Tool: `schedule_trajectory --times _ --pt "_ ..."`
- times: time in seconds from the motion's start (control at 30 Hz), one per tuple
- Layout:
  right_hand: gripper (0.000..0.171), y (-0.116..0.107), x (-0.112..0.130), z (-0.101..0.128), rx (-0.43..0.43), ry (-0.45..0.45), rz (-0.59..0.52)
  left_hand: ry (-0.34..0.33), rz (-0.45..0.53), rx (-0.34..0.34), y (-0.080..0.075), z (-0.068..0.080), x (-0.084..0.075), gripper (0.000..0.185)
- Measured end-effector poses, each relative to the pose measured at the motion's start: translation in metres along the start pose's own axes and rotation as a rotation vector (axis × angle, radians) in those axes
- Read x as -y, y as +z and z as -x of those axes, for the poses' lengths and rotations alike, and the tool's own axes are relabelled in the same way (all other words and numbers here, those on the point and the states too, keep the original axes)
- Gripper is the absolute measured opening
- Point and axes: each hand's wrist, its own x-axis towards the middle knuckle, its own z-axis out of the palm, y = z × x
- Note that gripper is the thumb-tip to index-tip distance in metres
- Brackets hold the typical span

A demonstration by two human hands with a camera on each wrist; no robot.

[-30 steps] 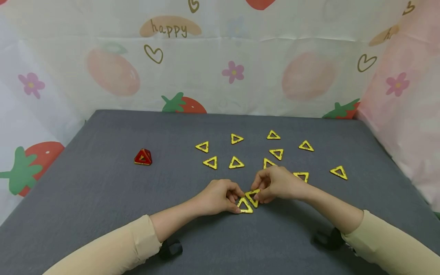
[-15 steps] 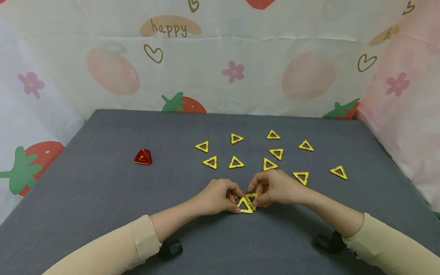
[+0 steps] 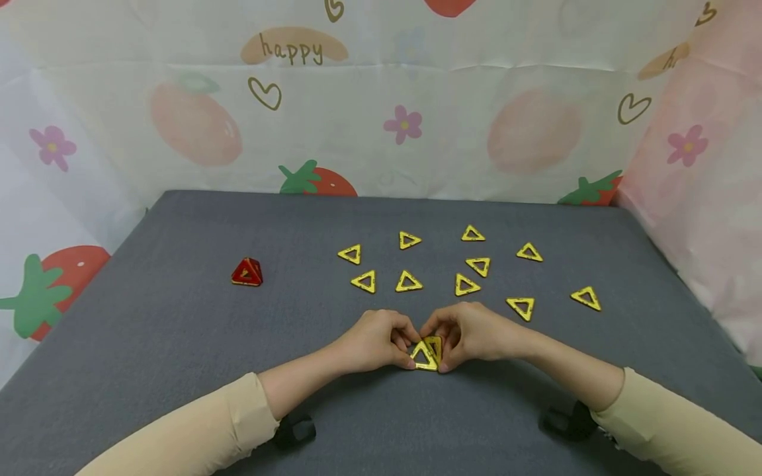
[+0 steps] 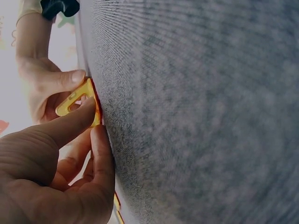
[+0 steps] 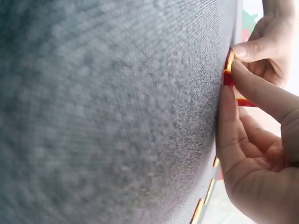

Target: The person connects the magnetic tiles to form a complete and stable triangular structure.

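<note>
Both hands meet at the near centre of the grey table point(image 3: 178, 344). The left hand point(image 3: 374, 341) pinches a yellow triangle frame point(image 3: 422, 357) that stands tilted up from the table surface, thumb and forefinger curled onto its left side. The right hand point(image 3: 476, 332) pinches a second yellow triangle point(image 3: 435, 346), held against the right edge of the first; the two frames touch along one side. In the left wrist view the left hand point(image 4: 51, 172) has its fingertips on the frame point(image 4: 74, 97) at the table edge line, with the other hand just behind.

Ten loose yellow triangles lie flat on the table from 11 o'clock to 2 o'clock of the hands, the nearest point(image 3: 465, 285) at 1 o'clock, the farthest right point(image 3: 586, 298) at 2 o'clock, all apart from one another. A red pyramid point(image 3: 247, 272) stands well apart at 10 o'clock. A printed fruit cloth point(image 3: 381, 99) forms the backdrop at 12 o'clock
</note>
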Motion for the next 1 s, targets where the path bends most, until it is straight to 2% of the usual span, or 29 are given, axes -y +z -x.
schedule_trajectory --times 0.4,1.0 --pt "0.043 0.0048 -0.0002 -0.0023 -0.021 -0.024 0.092 -0.039 0.024 0.012 -0.0010 -0.0001 0.0013 0.026" --pt "0.041 0.0057 -0.0013 -0.0018 -0.017 -0.043 0.124 -0.022 0.010 0.003 -0.0010 0.0007 0.0003 0.022"
